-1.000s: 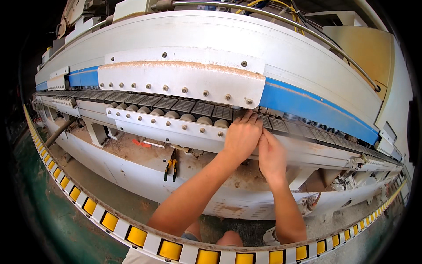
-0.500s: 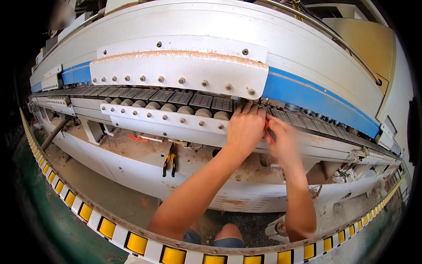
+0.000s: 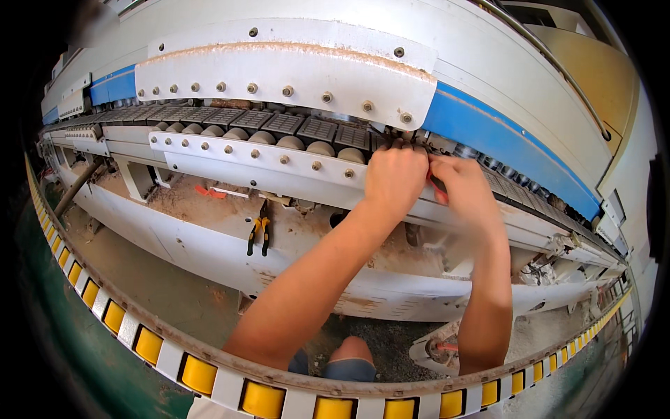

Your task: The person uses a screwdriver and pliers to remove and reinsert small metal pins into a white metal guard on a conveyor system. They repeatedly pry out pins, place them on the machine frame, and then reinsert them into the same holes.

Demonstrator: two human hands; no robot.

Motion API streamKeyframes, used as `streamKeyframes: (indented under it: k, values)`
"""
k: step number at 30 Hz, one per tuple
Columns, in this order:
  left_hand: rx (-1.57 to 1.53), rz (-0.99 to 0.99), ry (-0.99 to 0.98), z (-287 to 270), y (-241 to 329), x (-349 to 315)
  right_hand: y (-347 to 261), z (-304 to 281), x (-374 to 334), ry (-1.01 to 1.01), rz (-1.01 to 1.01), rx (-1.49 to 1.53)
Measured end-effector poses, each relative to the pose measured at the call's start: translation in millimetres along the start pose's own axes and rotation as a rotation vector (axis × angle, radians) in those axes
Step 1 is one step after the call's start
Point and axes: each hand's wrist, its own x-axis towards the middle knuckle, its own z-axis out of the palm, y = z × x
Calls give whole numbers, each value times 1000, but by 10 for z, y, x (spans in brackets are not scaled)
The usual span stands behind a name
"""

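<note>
My left hand [image 3: 398, 180] is closed, its fingers curled down at the track of black ribbed pads [image 3: 318, 130]. Its fingertips reach into the gap below the upper white guard plate [image 3: 279, 77], so whatever they grip is hidden. Right beside it, my right hand [image 3: 466, 187] is wrapped round a red-handled tool [image 3: 439, 188]. The tool's working end disappears between the two hands at the track, and its exact kind does not show. Beyond my right hand the pad track carries on to the right.
Pliers with yellow-and-black handles [image 3: 259, 227] lie on the dusty machine ledge [image 3: 209, 206], left of my forearms. A red scrap [image 3: 210, 192] rests farther left. A curved rail with yellow rollers [image 3: 199, 374] runs close in front of me. Bolts stud the lower white plate [image 3: 265, 155].
The view has shifted and tilted a little. My right hand has turned and come higher, close against the left, still with the red-handled tool. My left hand stays at the track.
</note>
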Motion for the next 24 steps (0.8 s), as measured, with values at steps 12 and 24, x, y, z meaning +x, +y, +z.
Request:
streamKeyframes:
  k: [12,24]
  values:
    - [-278,-191,77,-173,41,95,-474,25,148,191,-211,-626]
    - [-126,210,156,-130,-233,-167,255,657,-434,494,-446,-706]
